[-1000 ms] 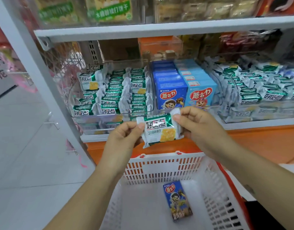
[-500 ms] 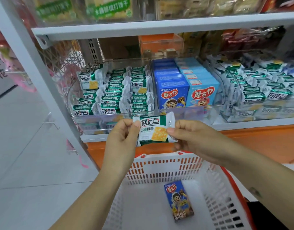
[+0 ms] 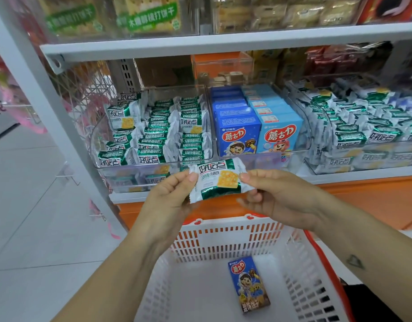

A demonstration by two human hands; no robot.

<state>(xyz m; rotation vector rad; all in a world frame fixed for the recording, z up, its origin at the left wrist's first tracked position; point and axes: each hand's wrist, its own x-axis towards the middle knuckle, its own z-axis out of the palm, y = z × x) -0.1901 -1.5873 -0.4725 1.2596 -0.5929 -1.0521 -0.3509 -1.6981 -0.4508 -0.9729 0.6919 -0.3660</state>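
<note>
Fingers: left hand [image 3: 170, 196] pinches cracker packet [image 3: 217, 180] at its left crimp; right hand [image 3: 277, 196] pinches the right crimp
Packet: level in mid-air, just before shelf edge [image 3: 363, 178]; above basket [image 3: 223, 221] far rim
Room: basket open below; blue box [image 3: 248, 284] lies right of middle
Behind: clear bin [image 3: 130, 174] of like packets; boxes [image 3: 237, 135] beside it

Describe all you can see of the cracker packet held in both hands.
The cracker packet is a glossy foil-like pillow pack, white with green bands, Chinese lettering and a picture of a square yellow cracker. It looks sealed, with crimped ends. The left hand pinches its left end, the right hand its right end, in the air before the shelf.
</note>
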